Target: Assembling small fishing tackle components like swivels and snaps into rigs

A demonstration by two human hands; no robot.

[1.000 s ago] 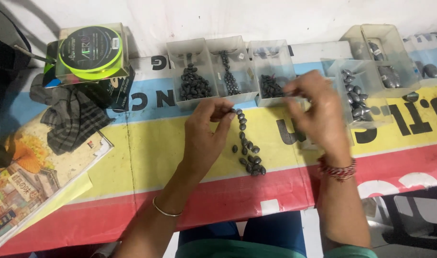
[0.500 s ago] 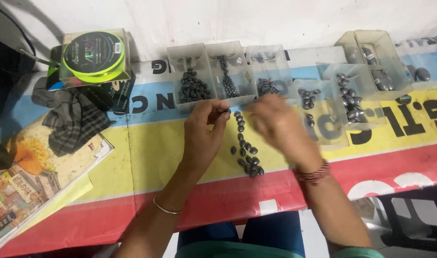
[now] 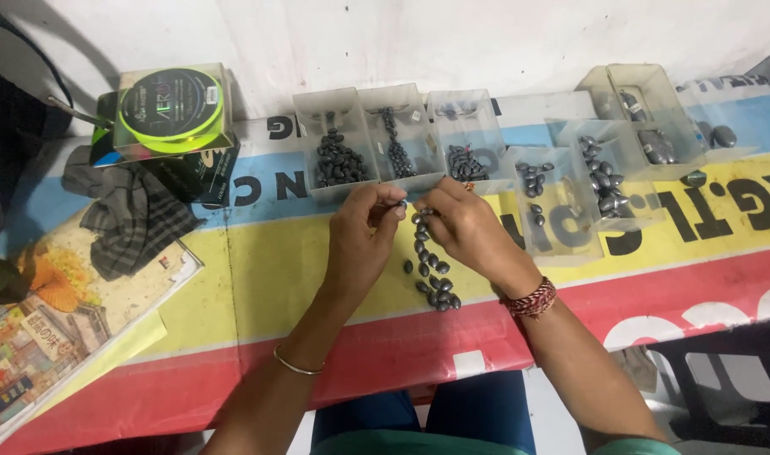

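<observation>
1. The left hand (image 3: 364, 240) pinches 1 small dark sinker (image 3: 401, 204) between thumb and forefinger; the other fingers are curled in.
2. The right hand (image 3: 469, 232) is close to it, fingers bent and nearly closed at the top of the string of dark sinkers (image 3: 431, 268). I cannot tell what exactly it grips.
3. This string lies on the yellow band of the tabletop (image 3: 259, 278), between both hands, and runs down to the red band.
4. Just behind the hands stand 3 clear plastic boxes (image 3: 398, 139) with more dark sinkers inside; more such boxes (image 3: 604, 168) are on the right.
5. On the left a spool of neon-yellow line (image 3: 170, 105) sits in a clear case, near a dark checked cloth (image 3: 132, 219) and a colourful book (image 3: 48, 329).
6. The right wrist wears a red thread band (image 3: 532, 299), the left a thin bangle (image 3: 296, 365).
</observation>
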